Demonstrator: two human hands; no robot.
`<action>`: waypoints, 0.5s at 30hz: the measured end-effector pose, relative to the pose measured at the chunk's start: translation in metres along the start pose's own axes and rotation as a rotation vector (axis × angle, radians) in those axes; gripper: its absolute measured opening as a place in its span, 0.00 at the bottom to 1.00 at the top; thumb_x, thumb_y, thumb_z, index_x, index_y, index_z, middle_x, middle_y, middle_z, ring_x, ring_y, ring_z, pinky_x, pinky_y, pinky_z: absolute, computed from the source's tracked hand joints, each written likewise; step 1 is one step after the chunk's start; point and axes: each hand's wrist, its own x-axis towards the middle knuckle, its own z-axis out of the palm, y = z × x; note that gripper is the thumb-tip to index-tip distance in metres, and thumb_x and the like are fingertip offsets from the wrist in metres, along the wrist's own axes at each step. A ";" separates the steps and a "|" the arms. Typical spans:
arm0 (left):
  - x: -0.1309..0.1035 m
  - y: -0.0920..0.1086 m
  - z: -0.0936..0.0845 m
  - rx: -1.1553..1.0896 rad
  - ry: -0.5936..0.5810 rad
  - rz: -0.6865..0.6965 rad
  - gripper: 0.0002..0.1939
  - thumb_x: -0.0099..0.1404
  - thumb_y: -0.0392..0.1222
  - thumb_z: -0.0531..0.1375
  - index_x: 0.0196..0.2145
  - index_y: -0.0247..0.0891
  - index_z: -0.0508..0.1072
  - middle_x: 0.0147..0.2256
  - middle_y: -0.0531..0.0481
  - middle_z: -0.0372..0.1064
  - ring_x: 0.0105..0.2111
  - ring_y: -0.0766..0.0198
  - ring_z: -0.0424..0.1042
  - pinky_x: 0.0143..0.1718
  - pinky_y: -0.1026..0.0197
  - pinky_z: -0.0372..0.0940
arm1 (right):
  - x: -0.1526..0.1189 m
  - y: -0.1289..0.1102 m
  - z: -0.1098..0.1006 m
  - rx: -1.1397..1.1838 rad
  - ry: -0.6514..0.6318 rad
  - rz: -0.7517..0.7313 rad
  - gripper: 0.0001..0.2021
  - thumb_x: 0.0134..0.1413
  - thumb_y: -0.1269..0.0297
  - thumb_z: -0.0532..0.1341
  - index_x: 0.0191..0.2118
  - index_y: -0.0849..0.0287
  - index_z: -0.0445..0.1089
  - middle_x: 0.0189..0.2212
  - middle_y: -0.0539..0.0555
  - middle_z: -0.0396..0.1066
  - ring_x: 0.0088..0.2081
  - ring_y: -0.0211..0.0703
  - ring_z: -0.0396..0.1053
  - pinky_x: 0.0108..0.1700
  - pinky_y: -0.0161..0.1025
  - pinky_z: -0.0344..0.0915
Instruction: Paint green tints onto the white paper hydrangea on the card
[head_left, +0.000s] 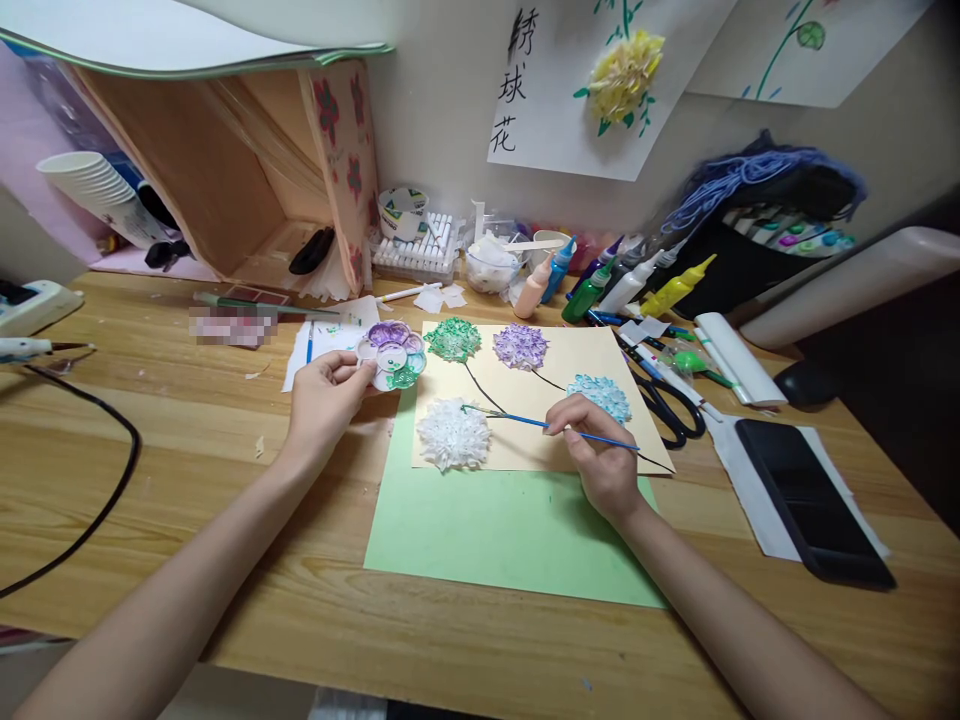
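My left hand [330,392] pinches the rim of a small flower-shaped paint palette [391,356] with purple and green paint in it. In my right hand [598,450] is a thin blue paintbrush [525,420], its green-tinted tip at the right part of a white fluffy flower [453,434]. That flower lies on a cream sheet [555,448], together with a green flower [453,340], a purple flower [520,346] and a blue flower [599,398]. Dark stem lines run between them. Under the cream sheet lies a green sheet [510,530].
Paint bottles [592,293] and a tray of white markers [416,248] line the back. At the right are black scissors [675,415] and a phone [814,500]. A black cable [124,420] curves at the left, near an open box [247,190].
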 end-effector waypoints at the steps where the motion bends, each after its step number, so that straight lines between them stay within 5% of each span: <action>1: 0.000 0.000 0.000 0.006 0.000 0.003 0.12 0.48 0.44 0.67 0.27 0.37 0.69 0.21 0.54 0.71 0.21 0.68 0.69 0.22 0.69 0.60 | 0.000 0.000 0.000 0.010 0.007 -0.005 0.07 0.58 0.65 0.54 0.30 0.56 0.67 0.28 0.52 0.66 0.33 0.43 0.64 0.36 0.42 0.61; 15: -0.002 0.003 0.001 -0.012 -0.013 -0.003 0.13 0.46 0.44 0.67 0.26 0.38 0.68 0.21 0.54 0.70 0.22 0.67 0.70 0.22 0.69 0.60 | 0.000 -0.002 0.000 0.023 -0.009 -0.003 0.07 0.59 0.66 0.54 0.31 0.56 0.68 0.28 0.52 0.66 0.33 0.42 0.64 0.36 0.41 0.61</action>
